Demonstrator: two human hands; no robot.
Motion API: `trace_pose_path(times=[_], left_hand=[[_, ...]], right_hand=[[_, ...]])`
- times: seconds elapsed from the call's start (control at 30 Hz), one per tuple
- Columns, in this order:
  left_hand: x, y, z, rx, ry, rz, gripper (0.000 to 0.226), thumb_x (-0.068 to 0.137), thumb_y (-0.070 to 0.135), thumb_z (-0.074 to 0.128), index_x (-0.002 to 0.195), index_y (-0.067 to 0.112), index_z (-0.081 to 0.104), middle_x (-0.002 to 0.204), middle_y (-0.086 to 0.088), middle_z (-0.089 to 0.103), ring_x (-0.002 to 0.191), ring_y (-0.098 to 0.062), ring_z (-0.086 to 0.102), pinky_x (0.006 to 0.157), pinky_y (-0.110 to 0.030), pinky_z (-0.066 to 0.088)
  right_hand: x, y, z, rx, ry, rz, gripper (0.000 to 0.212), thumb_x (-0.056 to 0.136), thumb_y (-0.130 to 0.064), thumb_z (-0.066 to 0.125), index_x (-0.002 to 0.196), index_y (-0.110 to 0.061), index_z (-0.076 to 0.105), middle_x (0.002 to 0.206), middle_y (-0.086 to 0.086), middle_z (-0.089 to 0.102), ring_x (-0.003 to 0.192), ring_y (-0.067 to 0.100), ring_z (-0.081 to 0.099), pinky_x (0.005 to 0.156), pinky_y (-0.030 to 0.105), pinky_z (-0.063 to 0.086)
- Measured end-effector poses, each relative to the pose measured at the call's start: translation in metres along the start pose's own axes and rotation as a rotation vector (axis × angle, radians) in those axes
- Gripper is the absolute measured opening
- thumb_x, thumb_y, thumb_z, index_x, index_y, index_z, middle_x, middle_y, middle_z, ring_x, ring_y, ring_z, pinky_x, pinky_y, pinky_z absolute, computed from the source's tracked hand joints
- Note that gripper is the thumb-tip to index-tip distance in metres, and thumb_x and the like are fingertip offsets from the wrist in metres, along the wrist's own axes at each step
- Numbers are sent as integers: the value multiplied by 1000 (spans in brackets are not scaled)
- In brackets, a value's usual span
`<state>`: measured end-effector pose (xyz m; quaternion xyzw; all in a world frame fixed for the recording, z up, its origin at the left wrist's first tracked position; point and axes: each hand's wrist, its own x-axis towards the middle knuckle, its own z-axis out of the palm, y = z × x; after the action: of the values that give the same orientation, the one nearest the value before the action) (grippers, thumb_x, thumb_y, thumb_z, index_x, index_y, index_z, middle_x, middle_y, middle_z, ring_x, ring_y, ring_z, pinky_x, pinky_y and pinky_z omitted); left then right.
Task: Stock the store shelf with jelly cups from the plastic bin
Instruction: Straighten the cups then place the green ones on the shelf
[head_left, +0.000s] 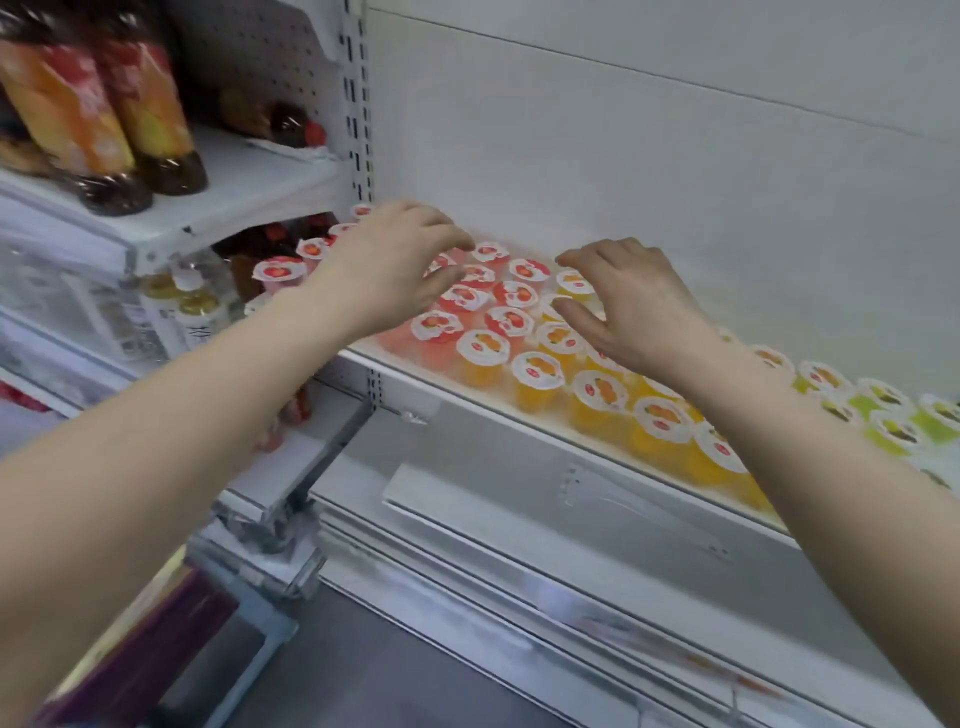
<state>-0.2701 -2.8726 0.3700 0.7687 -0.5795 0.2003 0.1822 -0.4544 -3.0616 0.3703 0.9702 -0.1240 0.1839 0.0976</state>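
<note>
Small jelly cups with white foil lids stand in rows on a white store shelf (467, 400). Red cups (511, 319) fill the left part, orange cups (597, 389) the middle, green cups (893, 431) the far right. My left hand (395, 260) hovers over the red cups, fingers spread and curled down, fingertips near the lids. My right hand (628, 306) hangs over the back orange cups with fingers apart. Neither hand holds a cup. The plastic bin is out of view.
Tall juice bottles (93, 114) stand on a higher shelf at the upper left. Smaller bottles (192, 301) sit on the shelf below that one. A metal bracket (322, 467) juts out under the jelly shelf. A white back wall (649, 156) rises behind the cups.
</note>
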Motion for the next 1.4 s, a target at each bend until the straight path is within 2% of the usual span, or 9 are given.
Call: trace_pose_path(times=[0.3,0.43,0.53,0.67,0.87,1.07,1.23,1.4], left_hand=[[-125,-115,-52,79,5,-232,31,94,33,56,119,17,66,117,-4,65,110,-27,54,94,-38,39],[-188,-156,-64,106,-26,-377,31,96,32,54,120,16,64,118,-8,64,113,-30,54,98,-42,40],[-235,-180,-67,117,-28,-501,30,96,29,55,121,14,64,118,-9,64,113,-32,54,99,-43,39],[-297,-208,-63,112,-92,-667,31,96,28,56,122,14,64,117,-8,65,111,-32,55,98,-42,40],[-374,-253,-42,113,-239,-937,31,94,27,60,122,17,65,121,-7,64,116,-32,53,98,-39,39],[-429,-296,-12,61,-426,-1149,33,96,37,53,127,27,60,127,1,60,118,-26,51,99,-41,42],[-465,-328,10,28,-522,-1185,34,96,36,54,127,26,61,128,2,61,118,-25,52,101,-35,38],[-488,-370,31,-7,-628,-1109,35,95,37,54,128,28,59,129,4,59,120,-23,51,102,-34,38]], right_hand=[[75,-155,28,150,99,-252,42,95,-38,51,127,-13,59,120,9,63,113,34,55,95,46,43],[94,-218,45,194,114,-399,37,95,-35,50,122,-12,62,114,8,64,107,30,56,90,41,43],[106,-262,66,255,77,-513,38,95,-33,48,121,-10,63,114,8,65,106,30,56,91,41,44],[116,-319,106,317,29,-607,35,92,-28,58,120,-8,65,111,10,66,103,33,58,87,42,46],[143,-399,171,397,-156,-759,36,93,-28,55,124,-11,63,115,7,64,109,31,55,90,42,42],[170,-463,235,454,-358,-867,39,95,-28,53,131,-13,58,126,6,60,119,27,51,100,36,36],[178,-516,278,449,-503,-916,39,94,-25,54,131,-13,53,125,6,57,116,28,48,100,38,38],[171,-574,307,378,-625,-879,48,85,1,57,131,-11,49,123,8,52,113,28,49,85,43,49]])
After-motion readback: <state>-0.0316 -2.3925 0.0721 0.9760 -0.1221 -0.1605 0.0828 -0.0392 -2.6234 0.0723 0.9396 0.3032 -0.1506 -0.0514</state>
